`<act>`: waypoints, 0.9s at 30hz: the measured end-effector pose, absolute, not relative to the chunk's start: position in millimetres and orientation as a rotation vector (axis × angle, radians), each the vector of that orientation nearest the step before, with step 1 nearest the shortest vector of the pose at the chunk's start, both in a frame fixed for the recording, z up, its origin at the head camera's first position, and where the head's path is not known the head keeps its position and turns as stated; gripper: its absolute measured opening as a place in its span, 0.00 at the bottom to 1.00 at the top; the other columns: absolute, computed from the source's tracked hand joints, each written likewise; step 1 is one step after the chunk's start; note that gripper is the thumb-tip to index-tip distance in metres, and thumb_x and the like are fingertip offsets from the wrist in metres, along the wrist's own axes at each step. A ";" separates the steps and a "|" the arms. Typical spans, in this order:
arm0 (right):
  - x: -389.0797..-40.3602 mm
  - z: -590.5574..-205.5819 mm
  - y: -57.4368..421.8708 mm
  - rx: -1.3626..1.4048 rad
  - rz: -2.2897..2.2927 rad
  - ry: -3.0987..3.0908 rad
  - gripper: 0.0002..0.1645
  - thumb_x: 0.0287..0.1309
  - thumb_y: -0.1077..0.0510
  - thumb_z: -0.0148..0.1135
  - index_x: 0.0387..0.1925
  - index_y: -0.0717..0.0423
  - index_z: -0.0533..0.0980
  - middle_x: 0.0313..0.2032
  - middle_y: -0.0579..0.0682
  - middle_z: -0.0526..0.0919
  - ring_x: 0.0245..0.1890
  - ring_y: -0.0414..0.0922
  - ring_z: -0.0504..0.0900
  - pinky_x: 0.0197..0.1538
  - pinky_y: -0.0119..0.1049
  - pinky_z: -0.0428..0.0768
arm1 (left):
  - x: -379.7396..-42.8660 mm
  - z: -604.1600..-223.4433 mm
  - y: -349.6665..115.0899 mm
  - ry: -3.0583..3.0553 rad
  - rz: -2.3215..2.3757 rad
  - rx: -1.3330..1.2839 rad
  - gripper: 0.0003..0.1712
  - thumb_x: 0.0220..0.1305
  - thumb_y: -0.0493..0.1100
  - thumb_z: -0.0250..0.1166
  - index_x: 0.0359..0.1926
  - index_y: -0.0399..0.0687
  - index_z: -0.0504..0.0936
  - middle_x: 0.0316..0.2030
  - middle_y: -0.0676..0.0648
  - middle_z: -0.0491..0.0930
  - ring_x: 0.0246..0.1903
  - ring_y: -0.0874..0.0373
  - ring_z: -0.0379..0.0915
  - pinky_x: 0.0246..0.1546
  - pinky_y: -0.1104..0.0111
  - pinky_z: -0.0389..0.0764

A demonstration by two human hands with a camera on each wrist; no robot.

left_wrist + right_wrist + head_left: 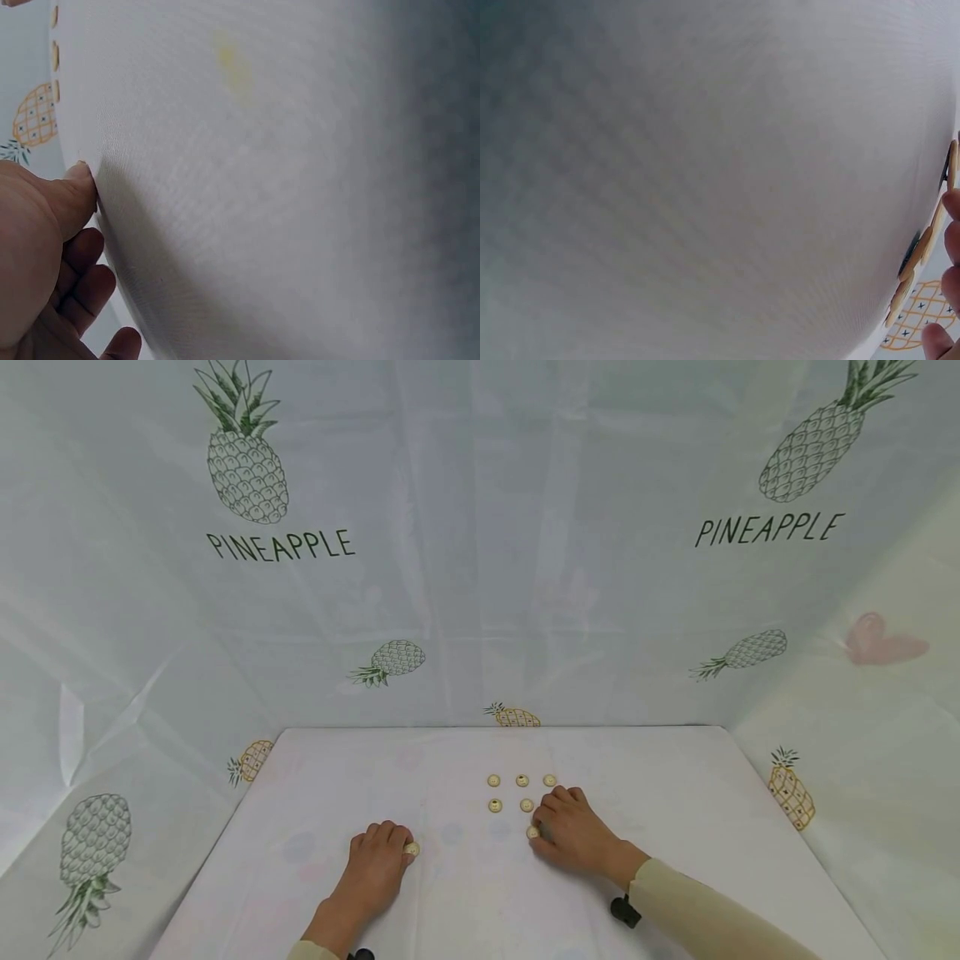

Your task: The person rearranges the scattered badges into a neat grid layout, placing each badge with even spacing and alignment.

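Several small round pale-yellow discs lie on the white table; tiny marks show on their faces, too small to read. In the head view, my left hand (377,866) pinches one disc (412,849) between thumb and fingers, low over the table left of centre. Right of centre, my right hand (576,832) grips another disc (532,832) at its fingertips, just below the others. The left wrist view shows the left thumb and curled fingers (88,289), with the disc hidden. At the right wrist view's edge, right fingers (952,244) appear beside wooden-edged discs (916,255).
Above the right hand, a back row holds three discs, including the middle one (522,781); two more, such as the left one (495,806), sit in front. The white tabletop (637,760) meets a pineapple-printed cloth (480,568) behind and at both sides.
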State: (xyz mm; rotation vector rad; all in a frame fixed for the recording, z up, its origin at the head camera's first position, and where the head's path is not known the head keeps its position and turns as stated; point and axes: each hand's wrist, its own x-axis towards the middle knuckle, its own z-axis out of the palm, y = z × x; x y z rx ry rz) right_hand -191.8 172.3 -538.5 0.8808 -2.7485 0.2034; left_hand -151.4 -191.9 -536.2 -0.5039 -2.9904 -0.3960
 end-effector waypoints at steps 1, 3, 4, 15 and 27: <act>-191.8 -538.3 172.1 0.883 0.204 -2.746 0.09 0.62 0.46 0.71 0.36 0.43 0.82 0.37 0.39 0.80 0.44 0.42 0.71 0.53 0.46 0.69 | -151.4 -536.2 -191.9 -2.991 -0.396 -0.503 0.12 0.68 0.44 0.73 0.47 0.49 0.79 0.42 0.53 0.75 0.45 0.54 0.70 0.55 0.45 0.75; -191.8 -538.0 172.0 0.890 0.200 -2.737 0.08 0.62 0.46 0.72 0.36 0.44 0.83 0.37 0.40 0.80 0.44 0.42 0.71 0.53 0.46 0.69 | -151.3 -536.1 -192.0 -2.991 -0.396 -0.501 0.12 0.68 0.44 0.73 0.47 0.49 0.80 0.42 0.53 0.75 0.45 0.54 0.70 0.54 0.45 0.75; -191.7 -537.8 172.1 0.895 0.193 -2.729 0.08 0.63 0.46 0.72 0.35 0.44 0.83 0.37 0.40 0.80 0.44 0.42 0.71 0.53 0.46 0.69 | -151.2 -536.0 -192.1 -2.991 -0.397 -0.501 0.12 0.68 0.44 0.73 0.47 0.49 0.80 0.42 0.53 0.76 0.46 0.54 0.70 0.54 0.45 0.75; -191.5 -538.4 175.0 0.914 0.170 -2.688 0.08 0.62 0.47 0.73 0.35 0.44 0.83 0.36 0.40 0.80 0.43 0.42 0.71 0.52 0.46 0.69 | -151.9 -534.8 -192.4 -2.965 -0.332 -0.526 0.12 0.68 0.48 0.73 0.46 0.51 0.80 0.44 0.53 0.77 0.47 0.54 0.70 0.54 0.48 0.74; -193.3 -542.3 174.4 0.913 0.157 -2.677 0.08 0.62 0.45 0.73 0.35 0.42 0.84 0.37 0.39 0.81 0.44 0.41 0.71 0.52 0.45 0.69 | -153.9 -535.1 -191.3 -2.936 -0.180 -0.580 0.11 0.69 0.49 0.72 0.43 0.51 0.79 0.40 0.53 0.76 0.43 0.54 0.68 0.50 0.50 0.73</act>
